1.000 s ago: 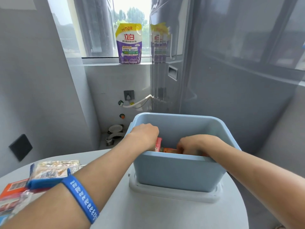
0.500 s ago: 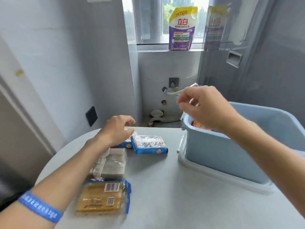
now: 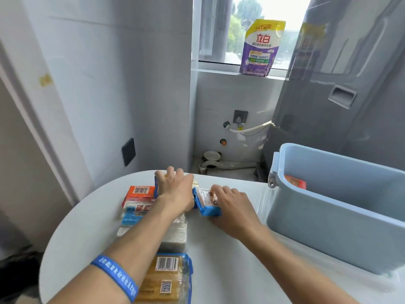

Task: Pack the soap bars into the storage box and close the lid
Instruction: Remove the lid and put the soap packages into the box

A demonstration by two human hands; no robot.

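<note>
Several wrapped soap bars lie on the left half of the round white table (image 3: 230, 270). My left hand (image 3: 175, 189) is closed around a blue-edged bar (image 3: 157, 183) at the far end of the row. My right hand (image 3: 232, 205) rests on and grips a second blue-edged soap bar (image 3: 206, 205) beside it. An orange bar (image 3: 140, 192), a blue-and-white bar (image 3: 133, 213), a pale grey bar (image 3: 177, 235) and a yellow bar (image 3: 164, 279) lie nearer me. The light blue storage box (image 3: 328, 233) stands open at the right, with an orange-red bar (image 3: 295, 183) inside. It stands on its white lid (image 3: 260, 198).
A grey wall rises behind the table on the left. A purple detergent pouch (image 3: 259, 49) stands on the window sill. A tall grey appliance (image 3: 341, 95) is behind the box. Drain pipes (image 3: 219, 164) lie on the floor beyond the table's far edge.
Both hands left the box and moved left to the soap bars. The left hand closed on the far blue-edged bar and the right hand came down on the one beside it. The camera turned left.
</note>
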